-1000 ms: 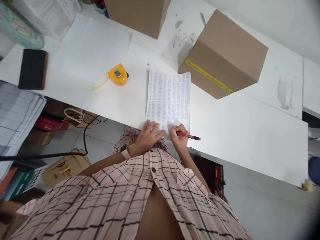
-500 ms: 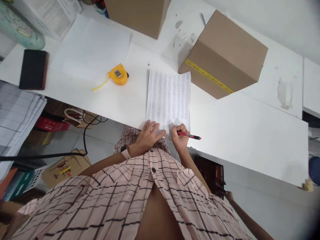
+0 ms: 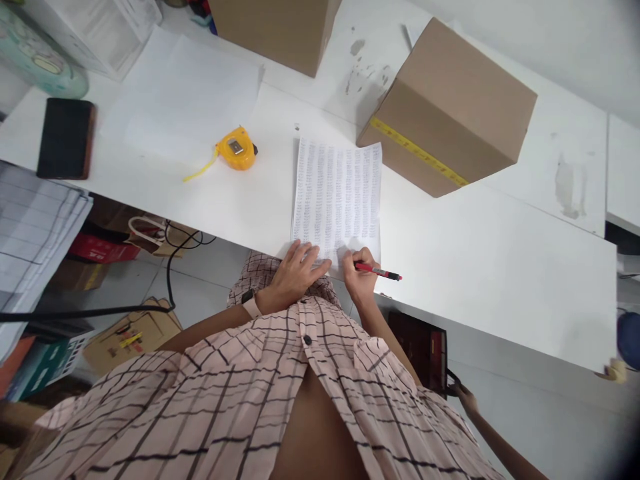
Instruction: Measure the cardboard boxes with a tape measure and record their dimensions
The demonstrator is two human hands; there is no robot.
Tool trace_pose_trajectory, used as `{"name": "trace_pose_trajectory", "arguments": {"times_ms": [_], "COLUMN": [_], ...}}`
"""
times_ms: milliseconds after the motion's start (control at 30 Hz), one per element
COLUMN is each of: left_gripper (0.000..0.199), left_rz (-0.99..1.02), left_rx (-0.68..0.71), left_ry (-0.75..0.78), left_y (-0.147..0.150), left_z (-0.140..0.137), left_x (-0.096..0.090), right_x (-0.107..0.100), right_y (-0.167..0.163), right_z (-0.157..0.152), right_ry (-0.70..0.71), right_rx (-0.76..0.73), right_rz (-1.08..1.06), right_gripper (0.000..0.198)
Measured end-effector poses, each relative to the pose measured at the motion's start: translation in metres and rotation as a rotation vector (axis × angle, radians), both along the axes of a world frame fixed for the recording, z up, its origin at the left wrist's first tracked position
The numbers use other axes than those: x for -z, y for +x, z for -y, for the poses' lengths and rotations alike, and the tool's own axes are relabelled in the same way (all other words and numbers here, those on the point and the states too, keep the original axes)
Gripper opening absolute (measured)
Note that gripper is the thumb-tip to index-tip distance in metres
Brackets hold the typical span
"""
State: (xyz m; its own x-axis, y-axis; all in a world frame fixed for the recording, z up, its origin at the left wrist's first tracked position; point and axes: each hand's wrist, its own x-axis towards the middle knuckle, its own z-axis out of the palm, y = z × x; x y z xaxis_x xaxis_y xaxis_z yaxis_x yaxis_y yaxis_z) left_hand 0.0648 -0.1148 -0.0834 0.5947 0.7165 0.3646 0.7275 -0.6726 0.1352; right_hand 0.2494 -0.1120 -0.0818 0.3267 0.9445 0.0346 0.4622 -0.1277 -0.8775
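Observation:
A sheet of paper (image 3: 339, 190) with columns of small writing lies at the table's front edge, seemingly on top of other sheets. My left hand (image 3: 296, 272) rests open on its lower left corner, fingers spread. Held in my right hand (image 3: 361, 277) is a red and black pen (image 3: 379, 271), its back end pointing right. The pen's tip is hidden behind my fingers at the lower part of the page. Left of the sheet sits a yellow tape measure (image 3: 237, 148) with a short piece of tape drawn out.
A cardboard box (image 3: 450, 107) with a yellow strip stands behind right, another box (image 3: 280, 30) at the back. Blank paper (image 3: 185, 93), a dark phone (image 3: 66, 139) and a green bottle (image 3: 37, 57) lie left. Another person's hand (image 3: 466, 399) grips a dark bag (image 3: 423, 350) below the table.
Below the table at right, the other person's hand has shifted slightly, with the dark bag's handle. My hands, the pen and the paper look nearly unmoved.

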Motion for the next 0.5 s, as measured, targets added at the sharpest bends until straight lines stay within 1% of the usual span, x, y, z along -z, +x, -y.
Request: {"name": "trace_pose_trajectory", "arguments": {"times_ms": [267,367,433,500], "left_gripper": [0.035,0.036,0.039,0.042], "left_rz": [-0.016,-0.005,0.013,0.018], "left_rx": [0.002,0.002,0.001,0.008], "left_ry": [0.030,-0.008,-0.060,-0.092], "left_y": [0.000,-0.001,-0.001,-0.003], "left_z": [0.000,0.001,0.001,0.001], "left_x": [0.000,0.000,-0.001,-0.001], "right_x": [0.001,-0.004,-0.010,-0.015], "right_y": [-0.002,-0.003,0.004,0.021], "right_z": [0.001,0.000,-0.005,-0.014], "right_ry": [0.004,0.017,0.058,0.109], "right_rx": [-0.004,0.017,0.066,0.126], "right_rz": [-0.016,-0.030,-0.049,-0.008], "right_gripper": [0.038,0.039,0.037,0.030]}}
